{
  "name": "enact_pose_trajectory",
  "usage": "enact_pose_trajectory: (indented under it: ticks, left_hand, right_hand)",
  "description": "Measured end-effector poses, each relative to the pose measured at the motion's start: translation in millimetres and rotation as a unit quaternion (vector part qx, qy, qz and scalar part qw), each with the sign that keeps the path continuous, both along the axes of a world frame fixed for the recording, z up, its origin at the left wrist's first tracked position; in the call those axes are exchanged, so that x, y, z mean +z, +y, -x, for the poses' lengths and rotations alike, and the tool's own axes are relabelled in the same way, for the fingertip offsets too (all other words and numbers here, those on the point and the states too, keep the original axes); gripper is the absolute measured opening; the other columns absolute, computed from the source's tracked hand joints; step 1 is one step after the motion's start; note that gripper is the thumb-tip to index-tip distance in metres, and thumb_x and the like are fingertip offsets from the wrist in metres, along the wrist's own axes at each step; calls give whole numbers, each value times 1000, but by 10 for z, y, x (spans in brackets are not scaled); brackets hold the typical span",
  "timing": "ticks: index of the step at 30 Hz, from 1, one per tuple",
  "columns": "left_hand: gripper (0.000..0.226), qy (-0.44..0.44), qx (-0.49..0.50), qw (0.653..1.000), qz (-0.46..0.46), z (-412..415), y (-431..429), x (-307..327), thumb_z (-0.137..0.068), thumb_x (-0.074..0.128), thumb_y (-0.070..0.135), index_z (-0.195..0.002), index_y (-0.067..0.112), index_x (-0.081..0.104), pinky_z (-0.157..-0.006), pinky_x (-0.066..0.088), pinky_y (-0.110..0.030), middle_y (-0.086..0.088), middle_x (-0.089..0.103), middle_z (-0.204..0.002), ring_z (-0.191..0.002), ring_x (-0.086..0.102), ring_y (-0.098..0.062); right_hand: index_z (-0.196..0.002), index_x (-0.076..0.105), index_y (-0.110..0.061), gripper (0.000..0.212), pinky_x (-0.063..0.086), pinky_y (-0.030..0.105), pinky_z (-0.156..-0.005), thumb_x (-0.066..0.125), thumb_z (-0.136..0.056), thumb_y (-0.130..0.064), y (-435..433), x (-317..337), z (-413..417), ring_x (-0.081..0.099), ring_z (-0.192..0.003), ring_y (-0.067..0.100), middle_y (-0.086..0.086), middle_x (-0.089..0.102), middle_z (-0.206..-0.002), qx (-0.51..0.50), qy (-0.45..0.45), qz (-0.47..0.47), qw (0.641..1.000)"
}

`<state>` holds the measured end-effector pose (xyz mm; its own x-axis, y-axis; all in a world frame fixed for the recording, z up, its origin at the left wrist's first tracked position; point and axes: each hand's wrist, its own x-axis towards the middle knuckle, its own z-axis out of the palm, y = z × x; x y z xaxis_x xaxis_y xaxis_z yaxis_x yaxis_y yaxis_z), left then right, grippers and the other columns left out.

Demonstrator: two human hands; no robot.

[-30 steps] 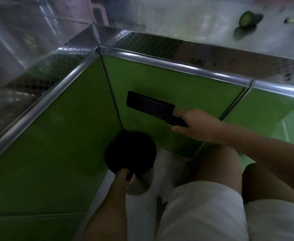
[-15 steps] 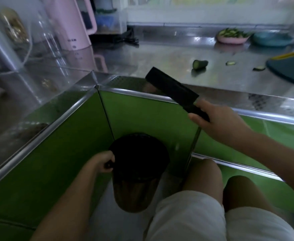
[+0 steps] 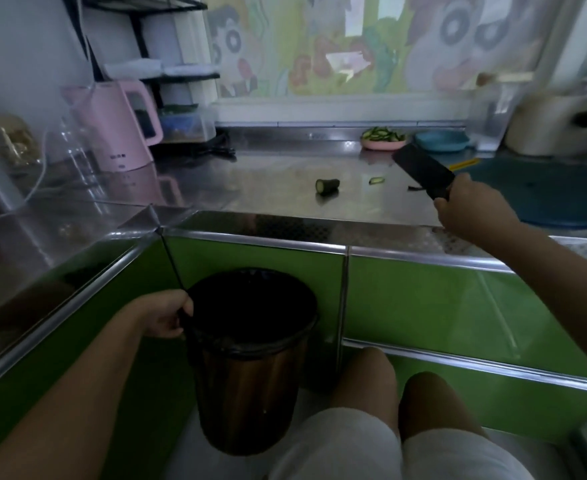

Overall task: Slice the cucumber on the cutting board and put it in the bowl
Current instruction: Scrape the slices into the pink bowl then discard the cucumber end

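We look across a steel counter (image 3: 268, 188) that fills the middle of the view, with glossy green cabinet doors (image 3: 423, 306) beneath it from eight o'clock round to four. At six o'clock a brown bin (image 3: 250, 393) with a black liner stands on the floor against the cabinets, beside bare knees. A dark round cutting board (image 3: 545, 199) lies on the counter at three o'clock, and a pink kettle (image 3: 119, 133) stands at ten. The left hand (image 3: 162, 315), at seven o'clock, curls its fingers over the bin's rim and grasps it. The right hand (image 3: 469, 206), at two o'clock, is wrapped round the handle of a black cleaver (image 3: 422, 171), whose blade angles up over the counter. At one o'clock we find a pink bowl (image 3: 382, 144) heaped with cucumber slices, near the back wall. A cucumber stub (image 3: 326, 186) lies on the bare counter at twelve o'clock, well apart from the board, with a single slice (image 3: 376, 180) near it at its three o'clock.
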<state>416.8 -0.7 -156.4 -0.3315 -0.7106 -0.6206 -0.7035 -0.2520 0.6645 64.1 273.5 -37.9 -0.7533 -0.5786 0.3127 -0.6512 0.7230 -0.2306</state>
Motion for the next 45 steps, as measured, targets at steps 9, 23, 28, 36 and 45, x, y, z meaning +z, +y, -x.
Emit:
enact_pose_trajectory:
  ticks: [9, 23, 28, 36, 45]
  left_hand:
    - [13, 24, -23, 999, 25, 181, 165, 417, -81, 45, 0, -71, 9, 47, -50, 39, -20, -5, 46, -63, -58, 45, -15]
    - [10, 29, -23, 999, 26, 193, 184, 392, -81, 45, -2, -74, 4, 49, -59, 45, -28, -10, 49, -71, -67, 50, -20]
    - [9, 32, -17, 999, 11, 189, 171, 397, -81, 45, -2, -76, 4, 50, -57, 45, -28, -9, 50, -73, -68, 51, -19]
    - [12, 34, -17, 999, 5, 208, 236, 455, -84, 44, -1, -75, 5, 49, -49, 49, -25, -8, 51, -68, -64, 51, -19]
    - [10, 37, -17, 999, -1, 202, 276, 450, -83, 43, -4, -80, 2, 51, -44, 53, -23, -11, 54, -74, -68, 56, -22]
  right_hand:
    - [-122, 40, 3, 35, 37, 38, -72, 48, -92, -13, -22, -102, 334, 55, -103, 38, 25, 52, -118, -65, 5, -78, 995]
    - [-119, 43, -3, 32, 43, 36, -66, 52, -90, -14, -391, -144, 291, 59, -93, 32, 19, 59, -109, -43, 4, -64, 997]
    - [-122, 43, 0, 35, 43, 36, -70, 51, -90, -13, -670, -158, 296, 57, -101, 36, 23, 56, -113, -25, 7, -69, 997]
    - [-110, 55, -5, 23, 48, 33, -66, 55, -90, -17, -997, -178, 261, 61, -83, 28, 15, 63, -97, 45, 15, -37, 998]
    - [-119, 53, -6, 28, 41, 34, -76, 52, -94, -18, -1180, -144, 263, 55, -99, 31, 18, 58, -110, 110, -15, -24, 993]
